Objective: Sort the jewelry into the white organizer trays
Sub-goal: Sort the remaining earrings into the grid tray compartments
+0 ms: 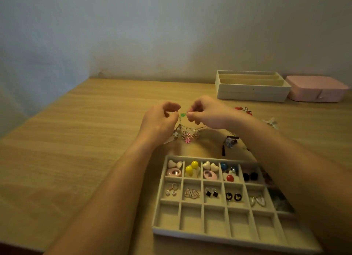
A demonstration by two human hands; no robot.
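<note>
left grip (162,119) and right grip (207,113) each pinch the charm chain (187,134) above mid-desk; risk: dangling charms snag and knot before reaching the organizer tray (190,237).

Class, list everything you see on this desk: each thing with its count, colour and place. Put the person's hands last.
table: one, light wood, under everything.
grid tray: one, white, front right.
earrings: many, mixed colours, grid tray's two far rows.
slotted tray: one, white, far right.
box: one, pink, beside the slotted tray.
charm chain: one, gold with pink flower, mid-table behind the grid tray.
loose jewelry: several pieces, red, white, blue, right of the chain.
hands: two; left hand and right hand each pinch the charm chain.
</note>
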